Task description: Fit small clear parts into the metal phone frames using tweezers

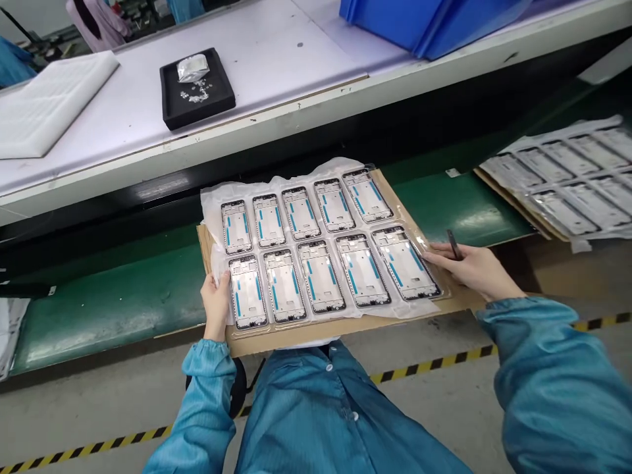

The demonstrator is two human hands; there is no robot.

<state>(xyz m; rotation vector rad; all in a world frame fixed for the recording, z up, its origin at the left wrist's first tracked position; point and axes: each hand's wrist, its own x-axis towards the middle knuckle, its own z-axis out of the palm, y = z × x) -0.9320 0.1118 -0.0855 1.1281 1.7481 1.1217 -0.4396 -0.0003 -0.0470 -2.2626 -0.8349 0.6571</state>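
Note:
A brown cardboard sheet lies tilted across my lap and the green belt. On it, a clear plastic film holds two rows of several metal phone mid-frames with blue strips. My left hand grips the sheet's near left edge, fingers around it. My right hand rests by the sheet's right corner, its fingertips on the film. In that hand is a slim dark tool, perhaps tweezers, partly hidden by the fingers.
A green conveyor belt runs below a white bench edge. More film-covered frames on cardboard lie at right. On the bench are a black tray with a foil bag, a white foam pad and a blue bin.

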